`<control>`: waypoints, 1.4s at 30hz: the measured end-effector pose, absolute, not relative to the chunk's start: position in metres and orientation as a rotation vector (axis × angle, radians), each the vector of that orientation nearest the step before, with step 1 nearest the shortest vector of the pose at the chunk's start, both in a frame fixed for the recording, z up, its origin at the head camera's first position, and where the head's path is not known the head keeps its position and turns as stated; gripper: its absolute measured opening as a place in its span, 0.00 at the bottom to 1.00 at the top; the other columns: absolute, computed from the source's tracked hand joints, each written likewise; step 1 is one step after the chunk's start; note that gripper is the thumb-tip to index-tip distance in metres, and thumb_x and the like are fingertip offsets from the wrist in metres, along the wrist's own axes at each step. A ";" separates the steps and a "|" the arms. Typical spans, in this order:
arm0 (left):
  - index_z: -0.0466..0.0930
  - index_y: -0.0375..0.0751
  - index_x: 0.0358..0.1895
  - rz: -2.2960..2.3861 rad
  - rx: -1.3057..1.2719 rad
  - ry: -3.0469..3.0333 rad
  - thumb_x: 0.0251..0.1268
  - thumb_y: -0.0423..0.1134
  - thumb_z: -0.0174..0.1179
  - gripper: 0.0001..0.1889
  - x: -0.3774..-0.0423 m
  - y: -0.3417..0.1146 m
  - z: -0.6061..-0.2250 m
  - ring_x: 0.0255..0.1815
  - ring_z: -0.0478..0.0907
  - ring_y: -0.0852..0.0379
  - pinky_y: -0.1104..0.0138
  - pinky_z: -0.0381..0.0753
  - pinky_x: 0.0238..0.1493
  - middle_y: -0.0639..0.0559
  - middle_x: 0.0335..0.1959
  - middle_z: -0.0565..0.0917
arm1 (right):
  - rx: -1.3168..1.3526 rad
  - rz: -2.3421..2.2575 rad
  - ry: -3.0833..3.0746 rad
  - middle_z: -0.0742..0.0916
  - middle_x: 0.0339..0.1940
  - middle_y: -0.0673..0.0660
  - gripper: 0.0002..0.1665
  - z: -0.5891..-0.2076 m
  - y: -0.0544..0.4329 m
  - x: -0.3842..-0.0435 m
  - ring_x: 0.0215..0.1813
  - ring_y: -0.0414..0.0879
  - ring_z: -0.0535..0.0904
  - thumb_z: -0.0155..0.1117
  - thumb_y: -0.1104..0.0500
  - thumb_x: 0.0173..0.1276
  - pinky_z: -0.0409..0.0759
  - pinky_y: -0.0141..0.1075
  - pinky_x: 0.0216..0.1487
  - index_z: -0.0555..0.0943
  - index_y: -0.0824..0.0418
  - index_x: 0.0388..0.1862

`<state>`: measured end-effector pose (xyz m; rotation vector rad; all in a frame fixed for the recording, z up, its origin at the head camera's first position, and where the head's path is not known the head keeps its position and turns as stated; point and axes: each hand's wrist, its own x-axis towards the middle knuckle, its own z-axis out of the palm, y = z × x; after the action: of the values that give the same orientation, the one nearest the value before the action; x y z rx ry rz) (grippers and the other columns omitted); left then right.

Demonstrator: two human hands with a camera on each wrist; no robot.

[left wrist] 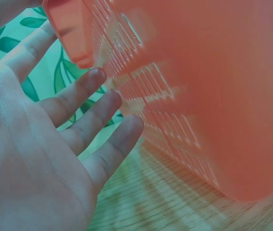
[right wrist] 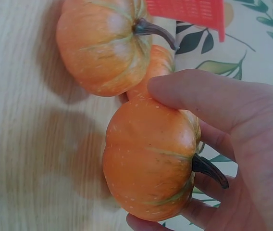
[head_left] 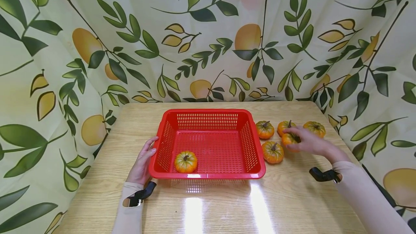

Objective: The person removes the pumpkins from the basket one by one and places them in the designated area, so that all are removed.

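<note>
A red plastic basket [head_left: 208, 175] with slotted walls stands on the table, and one small orange pumpkin [head_left: 186, 162] sits in its front left part. At the basket's left side is my left hand [head_left: 143, 161]; its fingers [left wrist: 108, 151] are spread and nearly straight against the slotted wall, close under the rim. To the right of the basket my right hand [head_left: 307, 141] grips another small pumpkin [right wrist: 148, 163], thumb on one side and fingers curled round the other. That pumpkin has a dark curved stem. A second pumpkin [right wrist: 103, 45] lies close beside it in the right wrist view.
Two pumpkins, a rear one [head_left: 264, 130] and a front one [head_left: 272, 152], lie right beside the basket's right wall. Two others, one behind my right hand [head_left: 286, 126] and one farther right [head_left: 314, 129], are on the wooden table [head_left: 169, 208]. A leaf-patterned cloth [head_left: 208, 39] surrounds the table.
</note>
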<state>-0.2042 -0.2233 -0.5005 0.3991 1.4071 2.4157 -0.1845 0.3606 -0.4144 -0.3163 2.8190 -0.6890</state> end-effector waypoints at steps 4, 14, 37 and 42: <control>0.64 0.56 0.70 2.410 0.396 1.417 0.81 0.34 0.42 0.21 -0.204 -0.223 -0.501 0.57 0.82 0.57 0.61 0.86 0.55 0.54 0.63 0.76 | -0.330 -0.700 2.829 0.74 0.68 0.77 0.37 -0.418 0.363 -0.183 0.67 0.76 0.68 0.71 0.49 0.66 0.66 0.76 0.62 0.74 0.64 0.69; 0.64 0.56 0.71 2.414 0.393 1.408 0.81 0.34 0.43 0.21 -0.204 -0.223 -0.500 0.57 0.82 0.56 0.60 0.86 0.56 0.53 0.63 0.75 | -0.328 -0.690 2.826 0.77 0.65 0.74 0.36 -0.426 0.368 -0.180 0.66 0.75 0.70 0.72 0.50 0.65 0.67 0.73 0.63 0.75 0.65 0.67; 0.64 0.57 0.70 2.408 0.403 1.423 0.81 0.35 0.43 0.21 -0.204 -0.224 -0.501 0.57 0.82 0.57 0.61 0.86 0.55 0.54 0.63 0.75 | -0.314 -0.634 2.799 0.79 0.52 0.67 0.34 -0.437 0.375 -0.175 0.49 0.56 0.75 0.74 0.50 0.62 0.77 0.54 0.54 0.77 0.66 0.62; 0.64 0.57 0.70 2.406 0.416 1.424 0.81 0.35 0.43 0.21 -0.205 -0.224 -0.501 0.57 0.82 0.57 0.61 0.86 0.55 0.54 0.63 0.76 | -0.305 -0.640 2.776 0.78 0.55 0.71 0.36 -0.438 0.377 -0.174 0.50 0.57 0.75 0.74 0.50 0.62 0.77 0.56 0.55 0.76 0.67 0.64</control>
<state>-0.2048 -0.2241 -0.5009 0.4155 1.4239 2.4058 -0.1740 0.3767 -0.4384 -0.3047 2.7762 -0.6397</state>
